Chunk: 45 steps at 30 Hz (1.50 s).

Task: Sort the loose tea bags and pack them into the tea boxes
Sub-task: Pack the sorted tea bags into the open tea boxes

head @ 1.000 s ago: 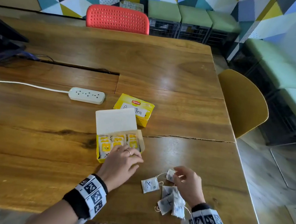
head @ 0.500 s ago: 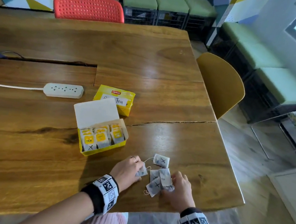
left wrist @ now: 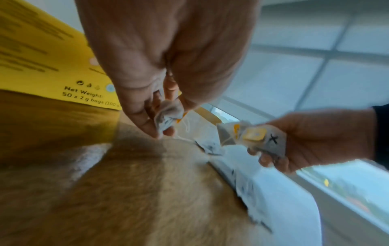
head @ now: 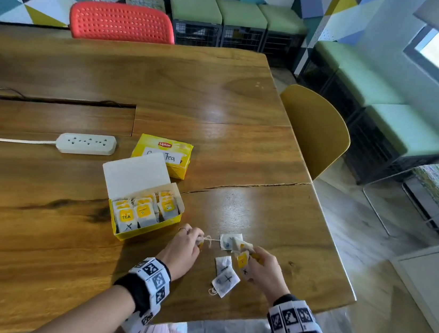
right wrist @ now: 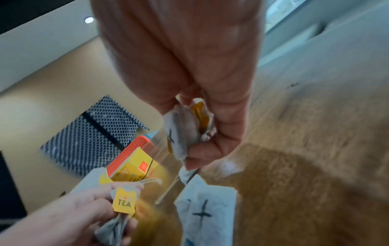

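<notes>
Wooden table [head: 37,226], split running toward its right edge; white power strip [head: 86,143] on it, cord leading left; red perforated chair [head: 121,23] at far side; mustard chair [head: 315,131] at right; green cushioned stools [head: 237,12] against patterned wall

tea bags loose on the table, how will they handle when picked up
Probably floppy: the tea bag crumples in the left hand. Likely light, since a fingertip pinch holds it. Strings may snag: one trails toward the loose tea bags by the right hand.

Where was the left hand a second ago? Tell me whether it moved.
Yes. The left hand, pinching a tea bag, has come away from the open tea box, rightward toward the loose bags.
</notes>
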Each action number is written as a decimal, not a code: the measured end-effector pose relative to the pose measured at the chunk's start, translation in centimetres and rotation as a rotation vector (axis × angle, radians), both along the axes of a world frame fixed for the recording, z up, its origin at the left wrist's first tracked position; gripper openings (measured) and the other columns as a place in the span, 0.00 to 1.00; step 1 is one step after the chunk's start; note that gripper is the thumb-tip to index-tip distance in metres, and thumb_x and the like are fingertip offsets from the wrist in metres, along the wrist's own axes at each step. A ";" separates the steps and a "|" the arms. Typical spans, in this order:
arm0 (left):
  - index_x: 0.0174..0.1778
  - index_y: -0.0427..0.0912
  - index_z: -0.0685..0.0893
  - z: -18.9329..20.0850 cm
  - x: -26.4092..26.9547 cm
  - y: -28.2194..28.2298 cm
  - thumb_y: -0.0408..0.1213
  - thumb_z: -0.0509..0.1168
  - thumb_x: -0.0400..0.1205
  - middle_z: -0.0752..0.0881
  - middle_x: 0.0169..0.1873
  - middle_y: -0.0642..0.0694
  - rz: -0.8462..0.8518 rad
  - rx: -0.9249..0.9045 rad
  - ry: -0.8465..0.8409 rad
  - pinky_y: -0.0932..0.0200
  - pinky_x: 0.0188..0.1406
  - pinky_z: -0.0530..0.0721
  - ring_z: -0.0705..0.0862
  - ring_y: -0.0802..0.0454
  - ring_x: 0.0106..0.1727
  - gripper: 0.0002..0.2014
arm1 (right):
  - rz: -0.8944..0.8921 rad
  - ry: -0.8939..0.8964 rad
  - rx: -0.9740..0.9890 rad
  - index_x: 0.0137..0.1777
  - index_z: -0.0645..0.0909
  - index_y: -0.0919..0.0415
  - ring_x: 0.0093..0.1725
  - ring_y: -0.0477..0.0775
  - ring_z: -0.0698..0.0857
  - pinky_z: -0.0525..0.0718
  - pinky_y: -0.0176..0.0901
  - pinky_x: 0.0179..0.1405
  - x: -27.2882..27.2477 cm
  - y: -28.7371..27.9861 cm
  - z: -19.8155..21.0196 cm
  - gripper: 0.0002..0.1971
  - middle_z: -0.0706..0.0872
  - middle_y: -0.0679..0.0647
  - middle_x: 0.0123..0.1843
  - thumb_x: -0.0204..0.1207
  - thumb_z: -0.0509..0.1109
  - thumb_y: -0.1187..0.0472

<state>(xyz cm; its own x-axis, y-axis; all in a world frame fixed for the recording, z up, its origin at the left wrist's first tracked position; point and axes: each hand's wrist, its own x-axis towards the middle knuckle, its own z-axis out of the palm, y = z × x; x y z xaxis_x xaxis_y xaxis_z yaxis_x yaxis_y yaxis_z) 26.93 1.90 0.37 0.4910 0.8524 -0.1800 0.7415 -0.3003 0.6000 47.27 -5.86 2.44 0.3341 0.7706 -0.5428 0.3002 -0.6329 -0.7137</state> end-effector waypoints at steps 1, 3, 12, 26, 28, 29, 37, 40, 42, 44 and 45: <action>0.66 0.43 0.76 0.3 0.0 0.3 0.32 0.56 0.86 0.77 0.56 0.46 0.046 -0.031 -0.039 0.68 0.48 0.75 0.79 0.55 0.51 0.13 | -0.073 0.128 0.000 0.59 0.84 0.52 0.34 0.51 0.83 0.79 0.41 0.31 -0.1 0.2 0.1 0.14 0.87 0.53 0.39 0.80 0.60 0.64; 0.67 0.42 0.76 0.7 -0.1 0.8 0.35 0.53 0.87 0.81 0.55 0.44 0.116 -0.124 -0.100 0.66 0.45 0.75 0.82 0.54 0.47 0.14 | -0.156 0.353 0.003 0.54 0.83 0.60 0.33 0.52 0.77 0.73 0.43 0.30 -0.3 0.4 0.8 0.13 0.80 0.57 0.37 0.82 0.57 0.66; 0.54 0.46 0.81 0.9 -0.8 2.0 0.46 0.66 0.82 0.89 0.40 0.50 0.123 -0.382 -0.119 0.61 0.39 0.84 0.86 0.58 0.36 0.09 | -0.088 0.430 0.051 0.52 0.82 0.66 0.34 0.52 0.78 0.75 0.42 0.31 -1.2 1.7 1.6 0.12 0.81 0.57 0.37 0.75 0.76 0.59; 0.61 0.44 0.74 4.4 0.3 2.2 0.28 0.59 0.85 0.88 0.47 0.46 0.265 -0.499 -0.479 0.58 0.41 0.86 0.90 0.52 0.44 0.11 | 0.015 0.046 0.222 0.57 0.83 0.61 0.35 0.49 0.87 0.85 0.41 0.32 -1.1 3.5 3.8 0.08 0.90 0.54 0.42 0.79 0.69 0.62; 0.62 0.43 0.75 4.8 0.7 2.1 0.26 0.59 0.84 0.87 0.49 0.43 0.273 -0.561 -0.549 0.55 0.45 0.86 0.90 0.51 0.46 0.13 | -0.022 0.124 0.261 0.56 0.84 0.62 0.34 0.46 0.86 0.84 0.37 0.32 -1.5 3.7 4.2 0.07 0.89 0.54 0.41 0.81 0.68 0.65; 0.62 0.41 0.75 4.9 0.9 2.0 0.27 0.60 0.84 0.87 0.49 0.42 0.281 -0.593 -0.590 0.56 0.45 0.86 0.89 0.51 0.46 0.12 | -0.048 0.173 0.276 0.56 0.84 0.63 0.34 0.45 0.86 0.83 0.36 0.32 -1.7 3.8 4.4 0.08 0.89 0.55 0.41 0.81 0.68 0.67; 0.56 0.40 0.80 5.1 1.7 1.9 0.43 0.75 0.75 0.87 0.47 0.38 0.264 -0.583 -0.680 0.58 0.42 0.87 0.86 0.52 0.42 0.17 | -0.136 0.505 0.272 0.54 0.85 0.74 0.47 0.57 0.90 0.86 0.39 0.46 -3.2 4.8 5.0 0.11 0.90 0.66 0.48 0.82 0.65 0.66; 0.55 0.40 0.80 5.1 1.8 1.9 0.41 0.77 0.73 0.87 0.48 0.38 0.278 -0.519 -0.647 0.59 0.41 0.88 0.86 0.51 0.43 0.18 | -0.142 0.578 0.264 0.54 0.85 0.75 0.49 0.59 0.90 0.87 0.40 0.48 -3.6 4.9 5.2 0.12 0.90 0.68 0.49 0.81 0.66 0.65; 0.55 0.41 0.81 5.2 1.7 1.9 0.41 0.78 0.72 0.88 0.48 0.39 0.307 -0.491 -0.628 0.61 0.40 0.87 0.87 0.51 0.44 0.19 | -0.156 0.611 0.264 0.54 0.85 0.75 0.50 0.59 0.90 0.87 0.40 0.49 -3.7 4.9 5.3 0.12 0.90 0.68 0.50 0.80 0.69 0.65; 0.54 0.43 0.80 5.2 1.5 2.1 0.43 0.79 0.70 0.88 0.48 0.42 0.325 -0.493 -0.622 0.60 0.42 0.88 0.88 0.50 0.47 0.21 | -0.165 0.604 0.273 0.53 0.86 0.74 0.48 0.58 0.90 0.87 0.39 0.47 -3.7 4.9 5.3 0.12 0.90 0.68 0.49 0.77 0.72 0.64; 0.53 0.46 0.80 5.3 1.4 2.1 0.43 0.80 0.69 0.88 0.48 0.44 0.328 -0.494 -0.620 0.60 0.44 0.88 0.88 0.50 0.49 0.21 | -0.179 0.591 0.275 0.53 0.86 0.73 0.47 0.57 0.90 0.87 0.39 0.46 -3.6 4.9 5.4 0.12 0.90 0.67 0.49 0.76 0.73 0.64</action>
<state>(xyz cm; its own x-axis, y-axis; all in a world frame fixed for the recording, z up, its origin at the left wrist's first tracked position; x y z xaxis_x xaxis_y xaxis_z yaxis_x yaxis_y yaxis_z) 28.34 4.04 5.63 0.3661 0.8629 -0.3485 0.2394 0.2745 0.9313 43.64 -0.97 7.79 0.1762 0.8675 -0.4652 -0.2829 -0.4080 -0.8680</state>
